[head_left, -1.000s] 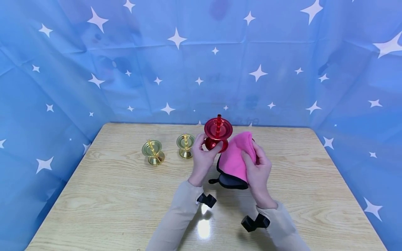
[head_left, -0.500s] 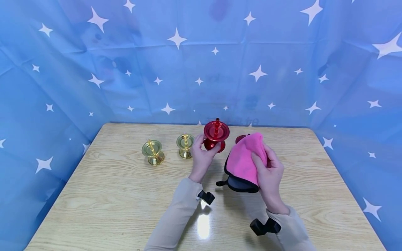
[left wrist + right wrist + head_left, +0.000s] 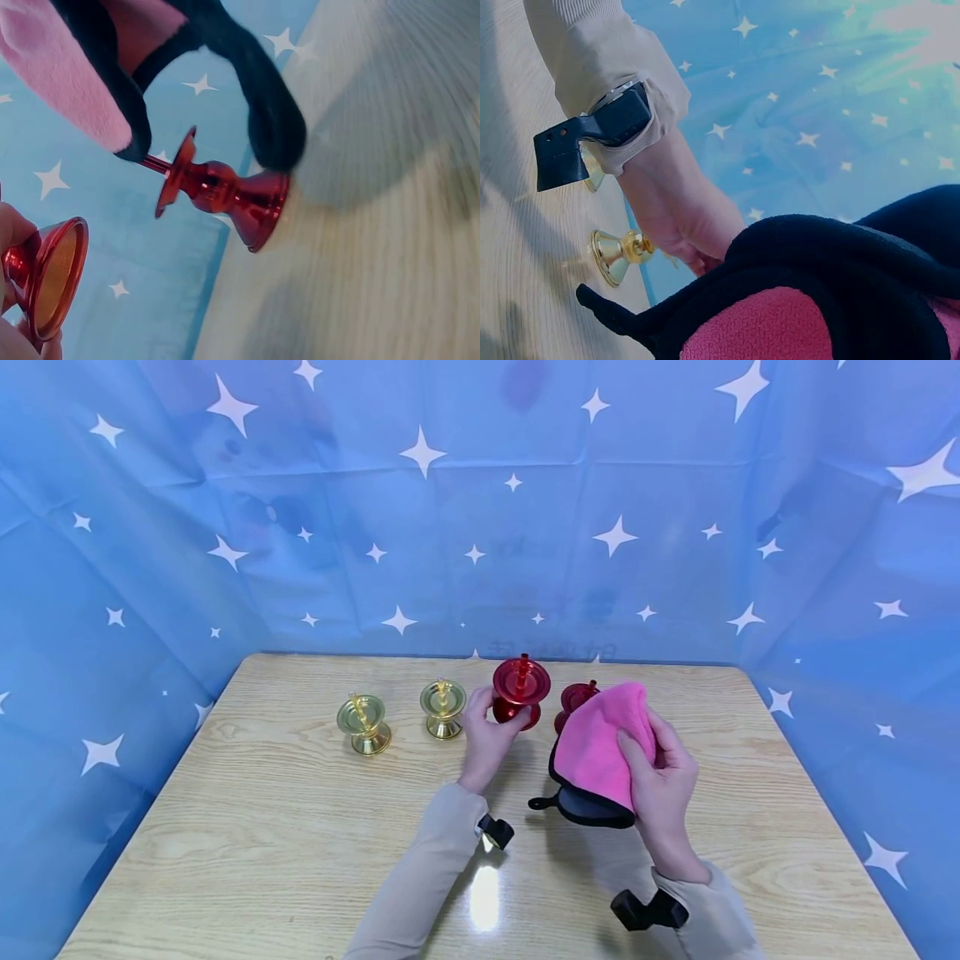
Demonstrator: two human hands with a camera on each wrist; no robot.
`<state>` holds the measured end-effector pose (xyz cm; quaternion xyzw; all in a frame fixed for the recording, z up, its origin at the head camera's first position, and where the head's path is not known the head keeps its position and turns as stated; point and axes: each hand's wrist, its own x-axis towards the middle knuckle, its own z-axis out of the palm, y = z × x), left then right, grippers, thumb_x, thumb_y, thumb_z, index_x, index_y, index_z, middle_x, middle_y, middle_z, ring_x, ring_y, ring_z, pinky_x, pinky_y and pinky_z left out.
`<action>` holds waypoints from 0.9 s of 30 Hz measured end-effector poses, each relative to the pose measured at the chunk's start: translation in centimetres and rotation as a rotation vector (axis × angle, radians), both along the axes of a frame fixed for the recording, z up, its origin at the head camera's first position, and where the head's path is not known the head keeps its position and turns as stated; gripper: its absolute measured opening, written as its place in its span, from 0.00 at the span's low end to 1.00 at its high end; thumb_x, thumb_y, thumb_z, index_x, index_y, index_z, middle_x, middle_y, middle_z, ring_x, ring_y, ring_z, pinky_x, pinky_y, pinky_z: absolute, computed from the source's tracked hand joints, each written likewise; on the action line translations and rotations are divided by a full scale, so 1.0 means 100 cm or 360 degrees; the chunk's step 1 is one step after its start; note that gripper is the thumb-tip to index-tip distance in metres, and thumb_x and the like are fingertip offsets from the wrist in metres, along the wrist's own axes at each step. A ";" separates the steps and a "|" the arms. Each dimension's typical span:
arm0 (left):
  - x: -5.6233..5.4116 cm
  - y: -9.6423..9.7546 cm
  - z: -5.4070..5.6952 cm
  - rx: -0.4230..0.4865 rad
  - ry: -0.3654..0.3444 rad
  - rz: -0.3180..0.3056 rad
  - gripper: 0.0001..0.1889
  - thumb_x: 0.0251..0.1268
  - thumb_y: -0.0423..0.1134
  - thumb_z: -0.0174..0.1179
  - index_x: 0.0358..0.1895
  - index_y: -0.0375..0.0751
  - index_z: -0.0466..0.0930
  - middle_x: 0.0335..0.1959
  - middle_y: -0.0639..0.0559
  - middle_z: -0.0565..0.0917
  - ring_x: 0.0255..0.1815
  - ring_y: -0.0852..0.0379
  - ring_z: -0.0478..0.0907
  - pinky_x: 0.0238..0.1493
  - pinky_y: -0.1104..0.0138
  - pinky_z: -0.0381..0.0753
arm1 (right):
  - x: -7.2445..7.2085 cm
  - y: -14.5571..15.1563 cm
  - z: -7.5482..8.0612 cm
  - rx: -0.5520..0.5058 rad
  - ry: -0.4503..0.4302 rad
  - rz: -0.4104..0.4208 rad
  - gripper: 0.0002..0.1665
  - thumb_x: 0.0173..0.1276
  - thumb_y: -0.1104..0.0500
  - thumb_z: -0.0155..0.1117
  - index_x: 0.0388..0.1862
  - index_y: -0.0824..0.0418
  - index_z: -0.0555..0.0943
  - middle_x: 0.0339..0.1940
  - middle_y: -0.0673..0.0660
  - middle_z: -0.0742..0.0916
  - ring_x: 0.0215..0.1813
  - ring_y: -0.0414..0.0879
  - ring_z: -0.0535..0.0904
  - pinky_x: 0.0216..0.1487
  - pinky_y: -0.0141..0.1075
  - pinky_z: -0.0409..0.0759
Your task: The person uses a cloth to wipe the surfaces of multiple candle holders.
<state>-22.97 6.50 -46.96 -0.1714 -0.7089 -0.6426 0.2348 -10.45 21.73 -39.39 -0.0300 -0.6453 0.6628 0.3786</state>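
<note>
My left hand (image 3: 487,739) grips a shiny red candle holder (image 3: 534,680) by its lower part, keeping it upright with its dish and spike on top. In the left wrist view the hollow underside of its foot (image 3: 58,281) shows, raised off the table. My right hand (image 3: 663,785) pinches a pink cloth (image 3: 600,743) with black edging, a dark grey back and a hanging loop (image 3: 543,802). Behind the cloth stands a second red candle holder (image 3: 577,697), partly hidden in the head view. The left wrist view shows its whole foot and stem (image 3: 255,210).
Two gold candle holders, one at far left (image 3: 371,740) and one nearer my left hand (image 3: 443,725), stand on the wooden table (image 3: 247,827). A blue curtain (image 3: 450,527) with white stars hangs behind the table and along its sides.
My right hand has moved right and slightly nearer with the cloth, away from the held candle holder, uncovering the second red one. My left hand has lowered its candle holder a little.
</note>
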 end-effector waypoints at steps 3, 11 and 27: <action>-0.001 0.001 -0.004 -0.0018 -0.0031 0.0012 0.15 0.44 0.35 0.71 0.40 0.38 0.83 0.39 0.48 0.80 0.43 0.54 0.74 0.45 0.61 0.74 | 0.002 0.002 -0.001 -0.0001 -0.0008 0.0005 0.22 0.57 0.77 0.60 0.53 0.71 0.78 0.41 0.51 0.85 0.36 0.38 0.79 0.37 0.24 0.77; -0.004 0.004 -0.016 -0.0069 -0.0119 0.0040 0.14 0.43 0.35 0.71 0.37 0.36 0.82 0.38 0.47 0.79 0.42 0.52 0.75 0.45 0.62 0.73 | 0.004 0.004 -0.001 -0.0030 0.0021 0.0034 0.22 0.58 0.77 0.60 0.53 0.72 0.78 0.42 0.52 0.85 0.36 0.39 0.80 0.36 0.24 0.77; -0.012 0.009 -0.036 -0.0121 -0.0164 0.0095 0.14 0.45 0.34 0.71 0.37 0.35 0.82 0.38 0.45 0.81 0.44 0.50 0.75 0.45 0.62 0.75 | 0.008 0.007 -0.001 -0.0020 0.0005 0.0034 0.23 0.57 0.78 0.60 0.54 0.73 0.78 0.43 0.52 0.85 0.39 0.39 0.80 0.39 0.24 0.78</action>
